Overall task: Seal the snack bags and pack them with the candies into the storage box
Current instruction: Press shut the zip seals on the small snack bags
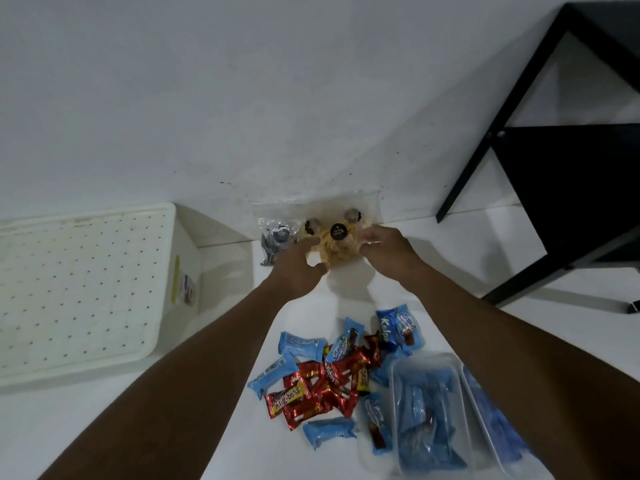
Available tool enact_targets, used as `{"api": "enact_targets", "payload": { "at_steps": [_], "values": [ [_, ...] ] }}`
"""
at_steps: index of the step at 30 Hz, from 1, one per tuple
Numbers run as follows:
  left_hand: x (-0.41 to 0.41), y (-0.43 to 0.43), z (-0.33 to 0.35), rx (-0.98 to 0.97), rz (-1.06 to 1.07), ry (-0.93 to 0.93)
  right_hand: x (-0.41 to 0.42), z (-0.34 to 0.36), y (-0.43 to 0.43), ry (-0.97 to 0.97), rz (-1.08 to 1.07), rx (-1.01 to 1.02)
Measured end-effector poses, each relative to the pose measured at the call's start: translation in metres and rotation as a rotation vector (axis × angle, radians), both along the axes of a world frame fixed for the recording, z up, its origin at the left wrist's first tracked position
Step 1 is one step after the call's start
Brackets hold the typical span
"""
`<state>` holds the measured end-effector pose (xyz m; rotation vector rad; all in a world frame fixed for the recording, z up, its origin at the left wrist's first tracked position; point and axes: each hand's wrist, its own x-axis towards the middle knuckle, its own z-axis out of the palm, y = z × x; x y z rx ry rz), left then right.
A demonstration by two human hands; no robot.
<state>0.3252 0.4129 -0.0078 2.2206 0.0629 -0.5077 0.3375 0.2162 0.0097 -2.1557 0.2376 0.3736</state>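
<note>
A clear snack bag [337, 242] of yellow chips with a round black label stands against the wall. My left hand [298, 263] grips its left side and my right hand [384, 249] grips its right side. A second clear bag [277, 242] with dark contents lies just left of it. A pile of red and blue wrapped candies [329, 372] lies on the white floor between my forearms. The white storage box [86, 282], its dotted lid on, sits at the left.
Two clear plastic trays [429, 410] with blue wrapped candies on them lie at the lower right, partly under my right forearm. A black table frame [540, 174] stands at the right. The white wall runs right behind the bags.
</note>
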Motion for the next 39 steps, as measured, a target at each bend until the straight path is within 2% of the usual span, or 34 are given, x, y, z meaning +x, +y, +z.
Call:
{"api": "enact_targets", "payload": {
  "at_steps": [10, 17, 24, 28, 34, 39],
  "values": [
    [-0.087, 0.028, 0.030, 0.020, -0.091, 0.103, -0.100, 0.021, 0.031, 0.023, 0.050, 0.014],
    [-0.130, 0.071, 0.067, 0.034, -0.069, 0.017, -0.137, 0.059, 0.068, -0.007, 0.057, 0.043],
    [-0.165, 0.134, 0.102, 0.102, 0.071, -0.115, -0.148, 0.093, 0.134, -0.095, 0.182, 0.084],
    [-0.182, 0.182, 0.119, 0.115, 0.252, -0.171, -0.143, 0.104, 0.182, -0.114, 0.278, 0.123],
    [-0.221, 0.245, 0.134, 0.055, 0.528, -0.181, -0.142, 0.102, 0.245, -0.158, 0.420, 0.079],
    [-0.249, 0.296, 0.132, 0.077, 0.653, -0.191, -0.150, 0.084, 0.289, -0.204, 0.446, 0.061]
  ]
}}
